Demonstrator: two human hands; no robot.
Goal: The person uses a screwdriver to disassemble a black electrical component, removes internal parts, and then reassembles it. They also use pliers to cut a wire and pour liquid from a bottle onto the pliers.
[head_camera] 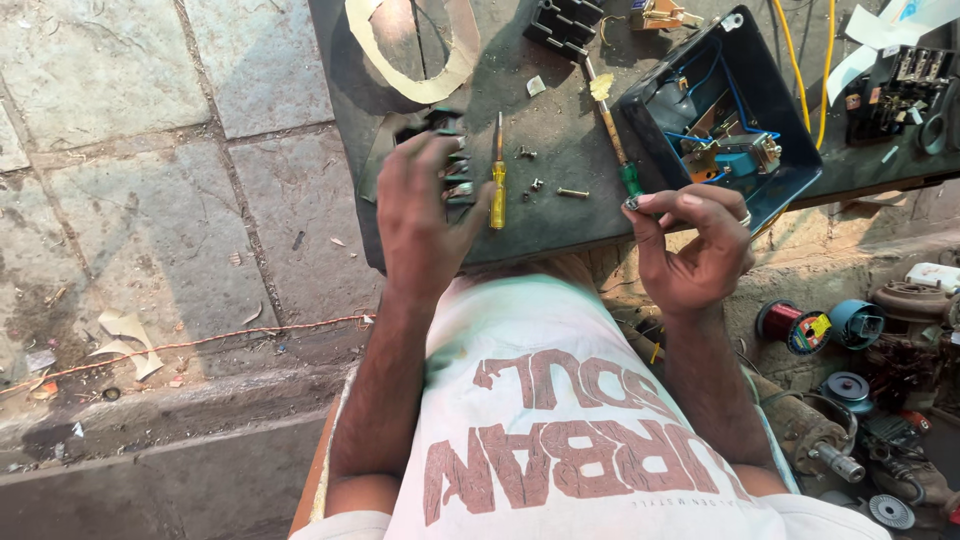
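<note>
A: What are the hands doing right now?

B: The left hand (425, 205) is reaching down over a black plastic switch block with green-edged slots (452, 160) on the dark workbench (560, 150), fingers spread and touching it; whether it is actually gripping it, I cannot tell. The right hand (695, 245) is pinching a small silvery metal part (632, 203) between thumb and fingertips, just above the bench edge.

A: And the blue box?

B: The open blue metal box (720, 110) is sitting near the right hand, its blue wires and brass terminals exposed, no cover on it.

A: So how far along is the work looking?

B: Midway, I'd judge. Loose screws (545, 180) are lying on the bench between a yellow-handled screwdriver (497, 180) and a green-handled screwdriver (615, 140), neither in use. The switch block is out of the box, so fitting and closing seem to be remaining.
</note>
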